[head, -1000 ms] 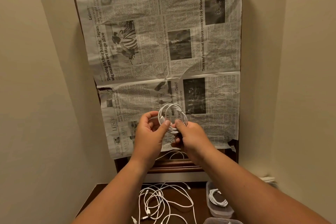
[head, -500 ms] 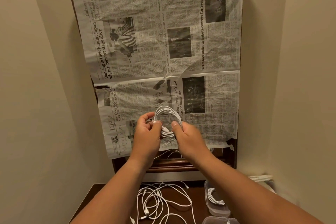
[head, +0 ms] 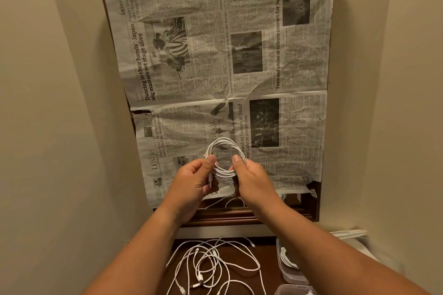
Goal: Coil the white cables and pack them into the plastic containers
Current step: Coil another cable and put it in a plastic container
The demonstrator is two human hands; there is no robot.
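- Head view, the change: the two thumbs, almost side by side low on the coil (head: 225, 158) a second ago, now sit apart, one on each lower flank. The loops have opened into a rounder ring.
- Head view, place: the coil has hardly shifted. It hangs in the air in front of the newspaper (head: 215, 55), well above the tabletop (head: 268, 256).
- Head view, grips: the left hand (head: 191, 182) pinches the lower left of the ring between thumb and fingers, its grip narrow and closed on the strands. The right hand (head: 254, 179) holds the lower right the same way.
- Head view, the end: a plug (head: 210, 179) hangs beside the left palm and points down. No long tail trails from the ring.
- Head view, meaning: the winding of this cable looks finished, and the hands seem to be evening the loops before packing. The coil has yet to come down to the container (head: 288, 276) at the lower right, which already holds one coiled cable.
- Head view, what is left: loose cables (head: 206, 268) lie tangled on the tabletop, so much of the task remains.
- Head view, direction: the ring stands upright with its flat face toward the person and its opening pointing away at the newspaper. It is nearly round, so it has no strong long axis. The bunched lower strands run left to right between the hands.
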